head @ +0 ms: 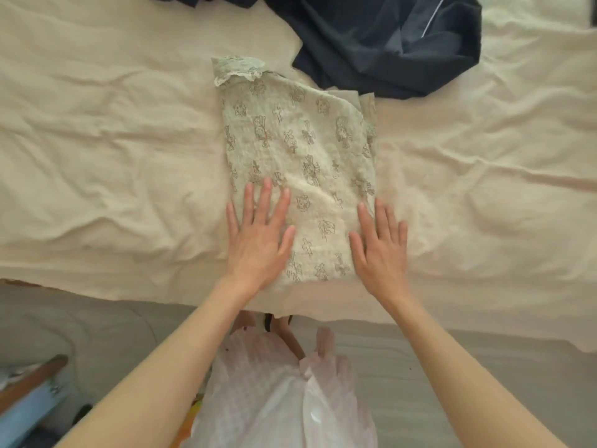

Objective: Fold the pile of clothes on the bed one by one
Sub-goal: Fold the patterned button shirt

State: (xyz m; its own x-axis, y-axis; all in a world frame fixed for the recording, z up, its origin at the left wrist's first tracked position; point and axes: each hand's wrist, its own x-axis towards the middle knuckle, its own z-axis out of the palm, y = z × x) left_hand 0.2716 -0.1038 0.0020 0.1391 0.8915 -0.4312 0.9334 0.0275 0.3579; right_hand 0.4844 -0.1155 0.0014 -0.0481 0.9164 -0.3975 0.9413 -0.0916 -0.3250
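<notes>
Now both hands lie flat with straight, spread fingers on a folded pale printed garment (300, 163) on the bed (97, 156): the left hand (258, 237) presses its near left part, while the right hand (381, 250) rests across its near right edge, partly on the sheet. Beyond the fingertips, past the garment's far lace-trimmed end, a crumpled dark navy garment (387, 43) lies just beside it.

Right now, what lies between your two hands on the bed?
In the head view, only the patterned cloth lies between the left hand and the right hand; both rest flat on its near end.
</notes>
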